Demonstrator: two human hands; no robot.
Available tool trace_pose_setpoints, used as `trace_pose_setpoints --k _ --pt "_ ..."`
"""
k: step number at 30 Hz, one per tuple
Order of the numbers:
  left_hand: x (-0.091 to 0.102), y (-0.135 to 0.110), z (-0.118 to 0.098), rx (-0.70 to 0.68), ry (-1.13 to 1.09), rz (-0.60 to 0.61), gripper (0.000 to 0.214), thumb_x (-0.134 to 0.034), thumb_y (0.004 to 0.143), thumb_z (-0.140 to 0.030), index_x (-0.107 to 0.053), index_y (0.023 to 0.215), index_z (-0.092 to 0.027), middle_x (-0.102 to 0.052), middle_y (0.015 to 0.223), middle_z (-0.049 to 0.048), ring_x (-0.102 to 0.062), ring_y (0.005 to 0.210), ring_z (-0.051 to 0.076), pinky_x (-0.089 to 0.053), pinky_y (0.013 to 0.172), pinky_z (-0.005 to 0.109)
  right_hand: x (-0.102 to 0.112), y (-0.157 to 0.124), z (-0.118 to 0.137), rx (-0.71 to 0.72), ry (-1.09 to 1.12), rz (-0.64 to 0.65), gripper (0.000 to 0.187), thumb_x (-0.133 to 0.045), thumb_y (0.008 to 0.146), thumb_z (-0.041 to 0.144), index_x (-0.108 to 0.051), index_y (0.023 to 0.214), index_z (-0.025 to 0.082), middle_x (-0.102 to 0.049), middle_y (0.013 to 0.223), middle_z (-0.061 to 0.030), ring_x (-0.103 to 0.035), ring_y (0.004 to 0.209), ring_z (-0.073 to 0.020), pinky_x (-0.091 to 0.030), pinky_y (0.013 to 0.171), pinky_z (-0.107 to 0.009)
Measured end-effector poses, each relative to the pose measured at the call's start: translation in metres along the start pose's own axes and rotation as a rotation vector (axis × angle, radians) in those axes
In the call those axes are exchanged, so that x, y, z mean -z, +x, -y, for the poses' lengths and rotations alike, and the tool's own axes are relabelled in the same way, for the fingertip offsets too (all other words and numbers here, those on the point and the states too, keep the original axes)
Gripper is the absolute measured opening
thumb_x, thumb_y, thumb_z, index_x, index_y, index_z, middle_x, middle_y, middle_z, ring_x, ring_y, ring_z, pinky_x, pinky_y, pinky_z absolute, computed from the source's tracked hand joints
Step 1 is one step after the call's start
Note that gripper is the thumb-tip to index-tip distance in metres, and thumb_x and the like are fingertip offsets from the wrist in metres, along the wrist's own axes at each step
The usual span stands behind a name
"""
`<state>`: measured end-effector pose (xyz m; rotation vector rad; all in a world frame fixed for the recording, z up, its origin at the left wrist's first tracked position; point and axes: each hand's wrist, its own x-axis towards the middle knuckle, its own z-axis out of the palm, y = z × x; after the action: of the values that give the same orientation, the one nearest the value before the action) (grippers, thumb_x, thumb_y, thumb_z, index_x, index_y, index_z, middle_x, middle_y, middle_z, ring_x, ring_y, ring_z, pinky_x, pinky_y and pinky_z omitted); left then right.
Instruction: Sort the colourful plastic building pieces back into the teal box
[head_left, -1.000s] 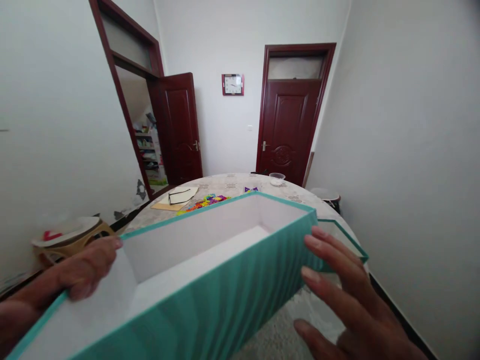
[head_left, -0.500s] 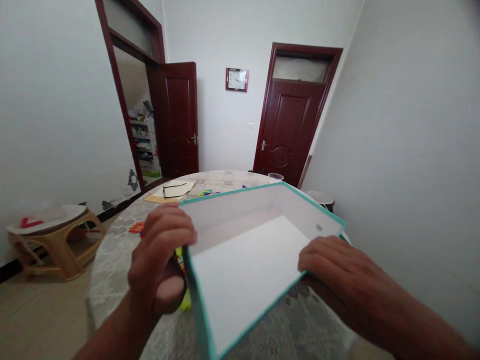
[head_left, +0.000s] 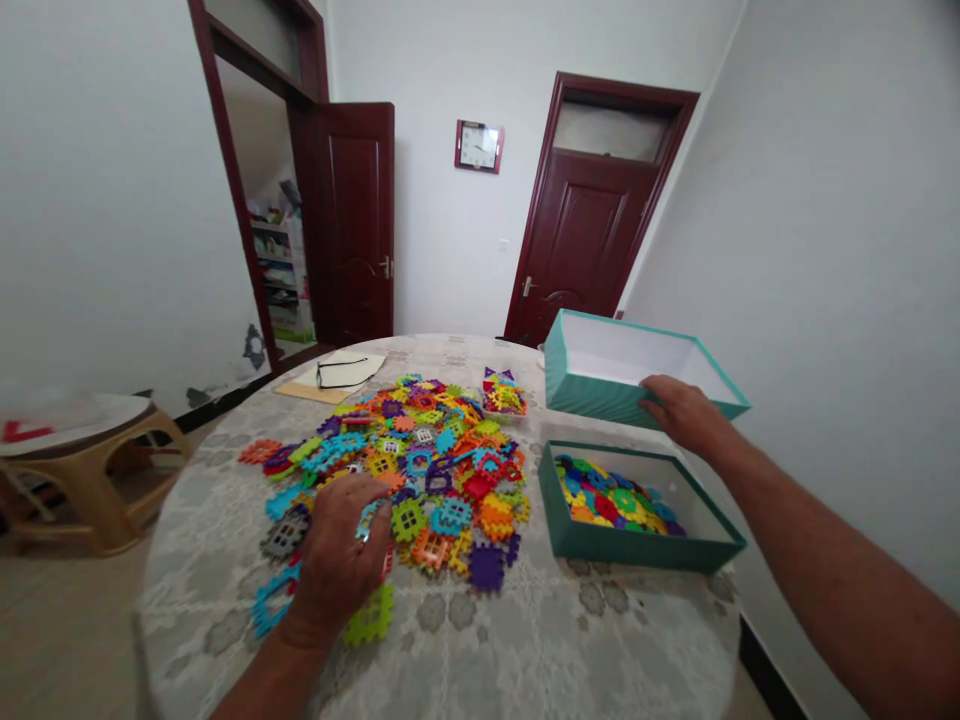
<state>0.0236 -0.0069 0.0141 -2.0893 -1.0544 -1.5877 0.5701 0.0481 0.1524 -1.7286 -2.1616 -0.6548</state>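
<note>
My right hand (head_left: pixel 686 415) grips the near wall of a teal box (head_left: pixel 600 393), white inside, at the table's far right. I cannot tell whether that box rests on the table. Just in front of it stands a dark green box (head_left: pixel 637 550) holding colourful flat disc-like pieces (head_left: pixel 615 500). My left hand (head_left: pixel 345 550) hovers over or rests on the near left part of a big heap of bright plastic interlocking pieces (head_left: pixel 442 470). Its fingers are bent, with the thumb apart and nothing visible between them. A purple square piece (head_left: pixel 487 567) lies at the heap's near edge.
A small clear container (head_left: pixel 504 412) of coloured pieces stands behind the heap. Black glasses (head_left: pixel 345 375) lie on papers at the far left of the round, cloth-covered table (head_left: pixel 480 670). A tan stool (head_left: pixel 112 500) is on the floor to the left.
The teal box has moved from in front of me to the far right, uncovering the heap and the dark green box. My left hand has let go of it and is now at the heap.
</note>
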Motion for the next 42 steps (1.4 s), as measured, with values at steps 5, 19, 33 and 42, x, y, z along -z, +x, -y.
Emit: trace_pose_setpoints --k 5,19,33,42 --pt "-0.001 -0.007 0.007 -0.051 0.049 0.039 0.027 -0.065 0.092 -0.008 -0.061 0.115 -0.021 -0.068 0.106 0.0098 -0.065 0.104 0.028 -0.054 0.098 0.050 -0.062 0.002 -0.024 -0.050 -0.032 0.117 0.030 -0.052 0.097 0.025 -0.068 0.120 0.014 -0.072 0.120 -0.0194 -0.069 0.108 -0.0315 -0.051 0.096 -0.039" --pt "-0.005 -0.014 0.009 -0.029 0.031 0.102 0.020 -0.064 0.090 -0.008 -0.063 0.105 -0.021 -0.070 0.097 0.0073 -0.067 0.095 0.027 -0.052 0.094 0.046 -0.115 -0.004 -0.020 0.074 0.105 0.346 0.028 -0.056 0.094 0.022 -0.078 0.111 0.020 -0.080 0.114 -0.0112 -0.073 0.104 -0.0256 -0.053 0.098 -0.033" --pt "-0.007 -0.018 0.012 -0.014 0.026 0.126 0.020 -0.064 0.090 -0.008 -0.062 0.105 -0.022 -0.070 0.097 0.0070 -0.066 0.095 0.026 -0.052 0.094 0.046 -0.106 -0.006 -0.009 0.068 0.128 0.343 0.031 -0.056 0.093 0.021 -0.080 0.111 0.018 -0.080 0.115 -0.0133 -0.074 0.105 -0.0268 -0.054 0.100 -0.036" --pt "-0.006 -0.015 0.010 -0.033 0.045 0.129 0.017 -0.063 0.091 -0.009 -0.063 0.102 -0.021 -0.070 0.093 0.0066 -0.067 0.092 0.026 -0.052 0.092 0.045 -0.101 -0.008 -0.003 0.001 0.097 0.360 0.027 -0.057 0.095 0.023 -0.079 0.110 0.019 -0.080 0.114 -0.0121 -0.072 0.106 -0.0249 -0.050 0.099 -0.031"
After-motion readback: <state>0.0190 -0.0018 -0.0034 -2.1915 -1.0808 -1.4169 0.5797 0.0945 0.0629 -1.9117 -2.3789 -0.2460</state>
